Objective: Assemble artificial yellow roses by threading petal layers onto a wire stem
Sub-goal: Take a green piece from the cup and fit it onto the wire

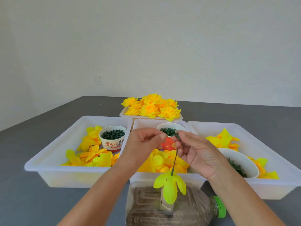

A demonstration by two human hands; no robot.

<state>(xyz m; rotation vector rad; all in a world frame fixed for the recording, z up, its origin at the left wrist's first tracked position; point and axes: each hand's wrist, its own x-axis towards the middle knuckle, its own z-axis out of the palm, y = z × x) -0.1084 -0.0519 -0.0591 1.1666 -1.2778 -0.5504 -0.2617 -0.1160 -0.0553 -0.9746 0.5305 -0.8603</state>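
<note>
2 hands' fingers (162, 136) pinching wire stem (175, 160) top

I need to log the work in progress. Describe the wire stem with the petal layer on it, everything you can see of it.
The wire stem is thin, dark green and nearly upright, leaning slightly right at the top. One yellow-green petal layer, fabric-like with several drooping lobes, is threaded on near its lower end and hangs just above the plastic bottle lying on its side. The right hand pinches the top of the stem, where a small dark green ring piece sits. The left hand's fingertips meet it there.
</note>
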